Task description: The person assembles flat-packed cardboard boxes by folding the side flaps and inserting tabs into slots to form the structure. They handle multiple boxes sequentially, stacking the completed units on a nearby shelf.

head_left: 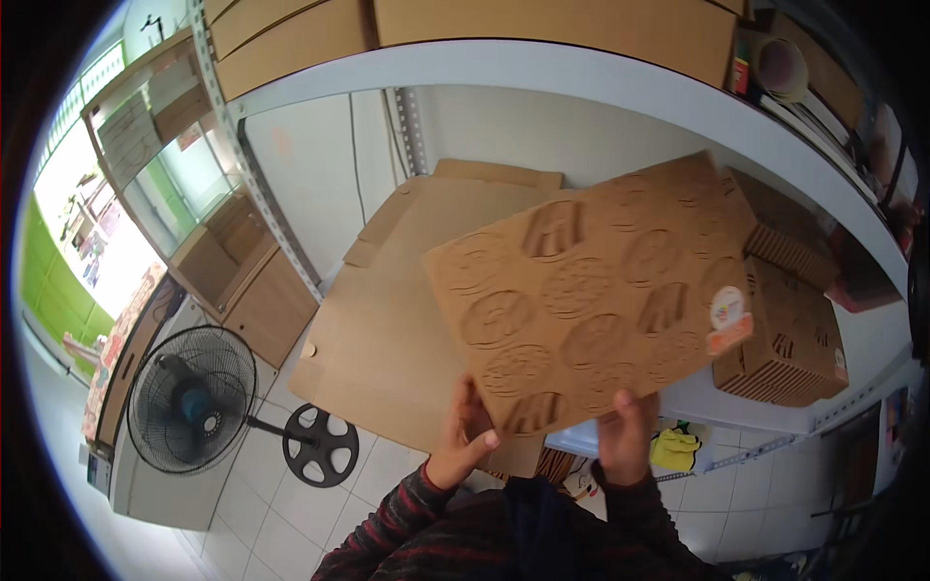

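A brown cardboard sheet [620,281], printed with round and striped food-like shapes and bearing a white and orange label, is raised at a tilt in front of me. My right hand [625,441] grips its lower edge, thumb on the printed face and the other fingers hidden behind. At the lower left corner is my left hand [465,436], its thumb and fingers apart; whether it touches the edge I cannot tell. Beneath the raised sheet, a large plain cardboard piece [387,320] with flaps lies on the shelf.
Stacked printed cardboard boxes [790,329] stand at the shelf's right. Larger boxes [552,34] rest on the white upper shelf [542,73]. A black fan [194,402] stands on the tiled floor at left, beside a glass-fronted cabinet [184,184]. A yellow item [675,448] lies below right.
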